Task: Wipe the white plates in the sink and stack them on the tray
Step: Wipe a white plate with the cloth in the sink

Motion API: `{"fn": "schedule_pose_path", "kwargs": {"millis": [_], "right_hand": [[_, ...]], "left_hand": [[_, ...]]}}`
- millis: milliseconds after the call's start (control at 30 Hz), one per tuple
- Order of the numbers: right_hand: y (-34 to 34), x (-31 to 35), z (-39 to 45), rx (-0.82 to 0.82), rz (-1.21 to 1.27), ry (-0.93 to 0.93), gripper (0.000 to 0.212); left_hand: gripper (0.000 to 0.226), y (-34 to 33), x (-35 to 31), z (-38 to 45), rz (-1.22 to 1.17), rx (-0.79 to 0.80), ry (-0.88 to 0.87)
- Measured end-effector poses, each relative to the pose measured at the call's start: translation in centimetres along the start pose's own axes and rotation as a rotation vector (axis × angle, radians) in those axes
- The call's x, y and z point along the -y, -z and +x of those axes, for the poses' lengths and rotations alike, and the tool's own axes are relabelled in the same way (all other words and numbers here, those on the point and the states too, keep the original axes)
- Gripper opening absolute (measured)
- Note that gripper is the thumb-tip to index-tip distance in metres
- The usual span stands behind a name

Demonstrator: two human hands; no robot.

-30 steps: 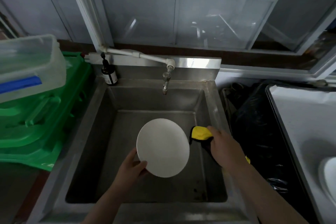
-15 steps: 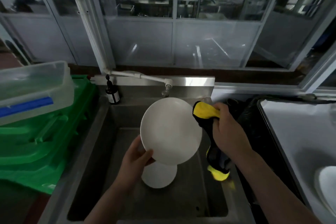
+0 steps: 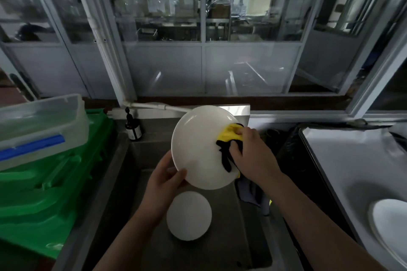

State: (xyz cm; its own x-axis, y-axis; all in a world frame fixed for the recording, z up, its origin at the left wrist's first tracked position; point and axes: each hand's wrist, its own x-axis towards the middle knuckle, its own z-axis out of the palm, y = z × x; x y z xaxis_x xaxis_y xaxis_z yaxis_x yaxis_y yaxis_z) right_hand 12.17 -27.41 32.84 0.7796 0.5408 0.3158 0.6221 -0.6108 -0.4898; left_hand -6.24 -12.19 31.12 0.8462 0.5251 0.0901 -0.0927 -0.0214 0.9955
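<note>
Plate (image 3: pixel 198 145), tilted face-up toward the person above the sink (image 3: pixel 123 160); left hand (image 3: pixel 164 185) pinches its near-left rim, right hand (image 3: pixel 253 156) clutches a yellow-black cloth (image 3: pixel 229 138) against its right side.

We see the sink (image 3: pixel 123 160) in the middle, with one plate (image 3: pixel 189 215) lying on its bottom. Above it, the left hand (image 3: pixel 164 185) holds a second plate (image 3: pixel 198 147) tilted, the right hand (image 3: pixel 253 156) pressing a cloth (image 3: pixel 229 138) on its right side. A bottle (image 3: pixel 133 131) stands at the sink's back left corner. Crates (image 3: pixel 44 193) lie left, a box (image 3: pixel 37 127) on them. The tray (image 3: pixel 343 160) lies right, bearing a plate (image 3: pixel 389 226).
</note>
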Motion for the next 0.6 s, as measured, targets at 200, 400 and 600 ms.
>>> {"fn": "schedule_pose_path", "kwargs": {"millis": [200,400,600], "right_hand": [[-0.4,-1.0,0.1,-0.029,0.028,0.009,0.028],[-0.4,-1.5,0.6,-0.053,0.222,-0.168,0.031],[-0.2,-0.6,1.7,-0.091,0.22,-0.115,0.029]], "left_hand": [[0.053,-0.5,-0.6,-0.3,0.06,0.012,0.0],[0.059,-1.3,-0.1,-0.7,0.182,0.039,0.021],[0.058,-1.7,0.0,-0.6,0.235,0.058,0.021]]}}
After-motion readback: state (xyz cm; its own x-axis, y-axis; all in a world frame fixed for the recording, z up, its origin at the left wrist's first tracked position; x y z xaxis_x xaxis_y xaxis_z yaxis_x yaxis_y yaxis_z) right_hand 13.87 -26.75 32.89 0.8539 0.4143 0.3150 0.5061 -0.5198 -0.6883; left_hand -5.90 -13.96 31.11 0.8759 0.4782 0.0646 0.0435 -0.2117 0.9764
